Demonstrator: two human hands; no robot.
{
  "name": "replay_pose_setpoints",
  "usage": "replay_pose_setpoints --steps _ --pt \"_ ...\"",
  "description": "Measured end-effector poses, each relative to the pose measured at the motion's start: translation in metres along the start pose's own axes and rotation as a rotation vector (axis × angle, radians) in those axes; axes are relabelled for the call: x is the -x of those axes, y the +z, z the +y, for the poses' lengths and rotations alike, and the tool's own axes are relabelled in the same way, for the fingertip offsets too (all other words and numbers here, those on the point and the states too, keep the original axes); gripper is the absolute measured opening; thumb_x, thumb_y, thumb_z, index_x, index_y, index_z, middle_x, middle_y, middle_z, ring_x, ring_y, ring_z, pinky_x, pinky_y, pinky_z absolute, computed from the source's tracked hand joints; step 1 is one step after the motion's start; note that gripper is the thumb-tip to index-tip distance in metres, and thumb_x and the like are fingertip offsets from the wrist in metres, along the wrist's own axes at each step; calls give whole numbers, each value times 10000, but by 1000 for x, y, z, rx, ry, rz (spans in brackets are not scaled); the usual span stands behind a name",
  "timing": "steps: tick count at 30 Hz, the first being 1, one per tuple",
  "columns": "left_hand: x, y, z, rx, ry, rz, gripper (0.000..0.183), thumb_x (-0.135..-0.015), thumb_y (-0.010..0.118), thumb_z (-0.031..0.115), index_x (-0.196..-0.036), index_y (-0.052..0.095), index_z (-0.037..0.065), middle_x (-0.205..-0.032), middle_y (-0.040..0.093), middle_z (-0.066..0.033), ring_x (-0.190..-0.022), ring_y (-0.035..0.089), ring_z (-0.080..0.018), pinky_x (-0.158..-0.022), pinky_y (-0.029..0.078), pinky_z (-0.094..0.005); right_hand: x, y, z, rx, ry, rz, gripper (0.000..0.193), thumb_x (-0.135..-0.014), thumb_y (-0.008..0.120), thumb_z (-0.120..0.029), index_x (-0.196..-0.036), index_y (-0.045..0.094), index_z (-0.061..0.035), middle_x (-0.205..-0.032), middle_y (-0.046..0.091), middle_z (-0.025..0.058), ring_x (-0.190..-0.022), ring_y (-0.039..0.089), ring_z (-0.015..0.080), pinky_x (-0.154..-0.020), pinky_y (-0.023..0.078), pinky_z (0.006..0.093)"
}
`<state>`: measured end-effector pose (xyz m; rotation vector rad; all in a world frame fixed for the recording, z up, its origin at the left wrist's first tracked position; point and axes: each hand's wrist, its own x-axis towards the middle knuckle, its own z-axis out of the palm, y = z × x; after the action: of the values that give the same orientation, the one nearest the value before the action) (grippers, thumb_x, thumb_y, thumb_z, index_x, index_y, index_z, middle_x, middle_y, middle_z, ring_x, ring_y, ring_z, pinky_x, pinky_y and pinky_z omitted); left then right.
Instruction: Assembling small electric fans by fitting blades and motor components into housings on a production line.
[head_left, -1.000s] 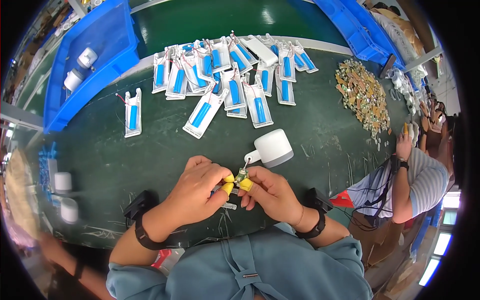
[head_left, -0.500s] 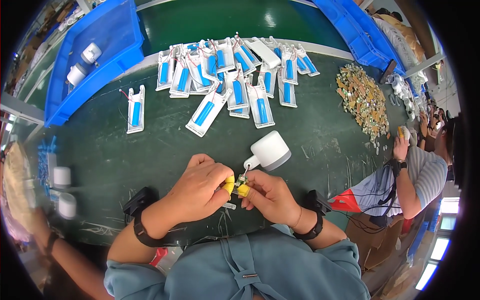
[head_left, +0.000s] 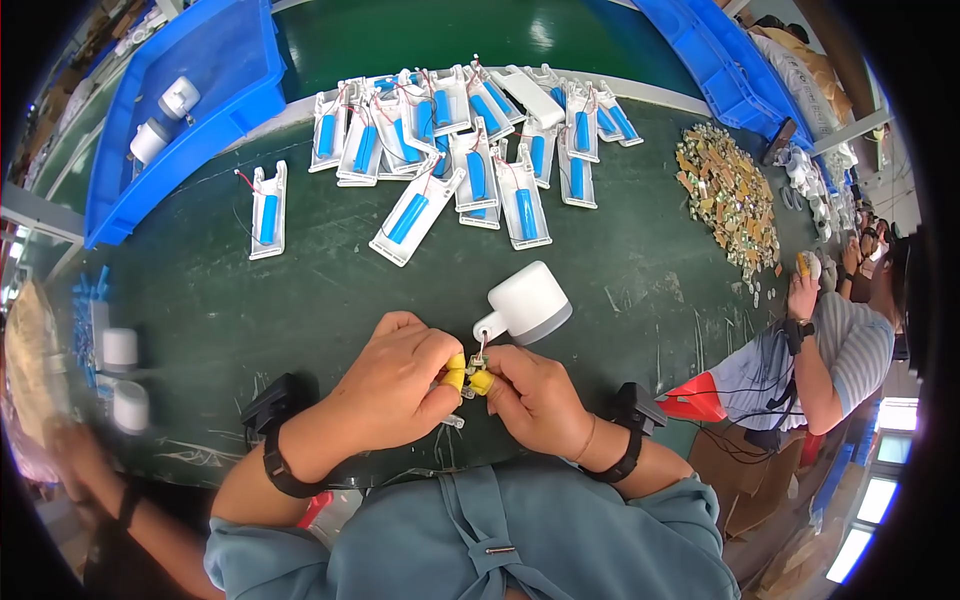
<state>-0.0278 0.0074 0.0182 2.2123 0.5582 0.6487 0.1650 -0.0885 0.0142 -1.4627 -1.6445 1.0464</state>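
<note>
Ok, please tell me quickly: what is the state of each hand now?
Left hand: closed in a pinch; whether it grips anything cannot be told.
Right hand: closed, holding a small circuit board.

smooth plastic housing (head_left: 528, 299), matt cloth shirt (head_left: 400, 545)

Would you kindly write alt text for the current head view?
The person's right hand, with yellow finger covers, pinches a small green circuit board apparently wired to a rounded white-and-grey plastic housing; the left hand is beside the board. Beyond, open white plastic cases with blue cylindrical cells lie on a dark green table.
</note>
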Motion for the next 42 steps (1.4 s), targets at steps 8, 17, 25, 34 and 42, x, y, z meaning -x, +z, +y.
replay_pose_setpoints --steps 8,17,25,34,42 --pt "-3 2 0 -14 28 -1 275 -691 634 9 -951 550 36 -750 579 -79 -669 548 -298 -812 432 -411 2 4 3 53 -34 52 218 -874 597 -1 -1089 563 -9 -854 628 161 -729 637 347 -633 517 414" --pt "-8 9 3 -13 45 41 301 -667 595 -28 -962 544 4 -774 559 -116 -685 530 -322 -784 455 -433 -2 6 3 84 -87 143 172 -888 541 59 -1052 574 21 -806 610 108 -594 659 192 -535 516 312" --pt "-15 -7 1 -84 35 -146 258 -707 630 28 -950 543 37 -774 576 -93 -730 567 -313 -892 432 -439 -3 3 5 81 -170 80 219 -881 545 42 -1097 572 16 -818 637 116 -650 672 216 -587 526 331" --pt "-17 -17 -3 -36 69 -201 242 -671 599 18 -909 571 51 -732 533 -61 -656 523 -273 -924 420 -454 -5 -13 1 -252 13 -184 252 -918 453 49 -1139 568 16 -910 674 113 -742 712 172 -623 552 291" --pt "-22 -13 1 -109 105 -244 212 -677 599 57 -886 568 42 -723 509 -83 -690 518 -298 -893 415 -440 -7 -8 6 -207 3 -134 164 -903 504 5 -1054 568 4 -818 653 128 -700 709 233 -636 543 374"
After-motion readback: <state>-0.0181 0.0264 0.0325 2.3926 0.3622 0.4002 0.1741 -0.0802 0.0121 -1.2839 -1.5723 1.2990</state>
